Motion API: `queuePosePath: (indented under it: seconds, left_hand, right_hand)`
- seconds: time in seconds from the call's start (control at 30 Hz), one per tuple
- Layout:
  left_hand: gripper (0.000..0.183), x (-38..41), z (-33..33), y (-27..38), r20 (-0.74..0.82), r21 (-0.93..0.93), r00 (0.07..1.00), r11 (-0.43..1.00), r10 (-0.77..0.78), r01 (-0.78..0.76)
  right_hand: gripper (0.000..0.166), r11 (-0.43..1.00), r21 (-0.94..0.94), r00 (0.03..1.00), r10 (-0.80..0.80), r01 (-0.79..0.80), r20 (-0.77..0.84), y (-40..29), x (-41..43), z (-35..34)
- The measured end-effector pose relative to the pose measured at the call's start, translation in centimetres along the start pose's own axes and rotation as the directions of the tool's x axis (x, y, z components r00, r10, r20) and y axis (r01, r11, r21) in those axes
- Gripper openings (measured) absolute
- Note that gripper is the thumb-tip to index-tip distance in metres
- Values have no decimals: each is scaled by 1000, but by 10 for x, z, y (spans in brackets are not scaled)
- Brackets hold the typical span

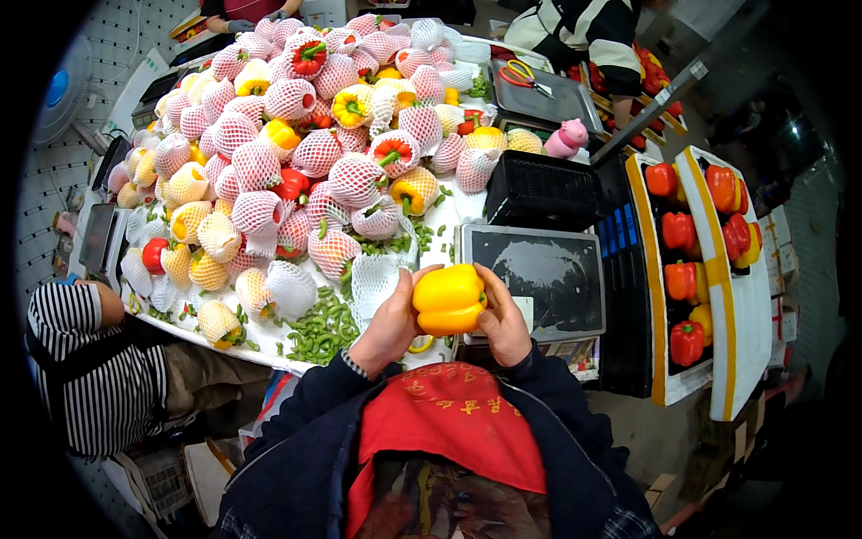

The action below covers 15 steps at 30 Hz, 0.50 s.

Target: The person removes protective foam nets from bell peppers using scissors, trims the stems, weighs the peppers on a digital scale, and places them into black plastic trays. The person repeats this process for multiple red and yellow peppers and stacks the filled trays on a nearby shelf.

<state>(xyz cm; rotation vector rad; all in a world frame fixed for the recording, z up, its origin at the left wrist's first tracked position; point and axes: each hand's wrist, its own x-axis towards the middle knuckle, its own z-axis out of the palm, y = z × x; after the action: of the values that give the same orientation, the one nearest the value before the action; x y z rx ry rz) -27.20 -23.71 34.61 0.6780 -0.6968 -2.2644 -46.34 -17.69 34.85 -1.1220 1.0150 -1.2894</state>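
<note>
Between my two hands I hold a bare yellow bell pepper (450, 300), its green stem turned to the right. My left hand (389, 322) grips its left side and my right hand (504, 319) its right side. Just beyond is a flat-topped weighing scale (539, 269) with a wet, scuffed dark plate. Left of my left hand lies an empty white foam net sleeve (374, 279). Many cut green stems (323, 330) are scattered on the white table. Yellow scissor handles (421, 345) show partly below the pepper.
Red and yellow peppers in foam nets (256, 165) are heaped across the table. A black plastic crate (545, 188) and pink pig figure (567, 138) stand to the right. Foam boxes of peppers (680, 283) are farther right. A striped-sleeved person (101, 370) stands left; others work opposite.
</note>
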Motion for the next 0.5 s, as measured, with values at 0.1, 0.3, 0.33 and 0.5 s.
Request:
queuePosePath:
  seconds: [0.1, 0.3, 0.33, 0.5]
  left_hand:
    - [73, -3, -2, 4, 65, 52, 998, 999, 5, -8]
    - [75, -3, -3, 4, 88, 148, 996, 989, -21, 8]
    - [75, -3, -5, 2, 106, 146, 994, 989, -21, 5]
    - [69, -4, 0, 2, 106, 116, 994, 993, -3, -10]
  right_hand:
    - [60, 945, 291, 980, 180, -148, -85, -7, -3, -1]
    - [53, 762, 626, 975, 223, -166, -12, 7, -8, -6]
    - [54, 724, 667, 969, 248, -178, -11, 8, -8, -6]
    - [59, 581, 792, 932, 360, -186, -45, 11, -6, -11]
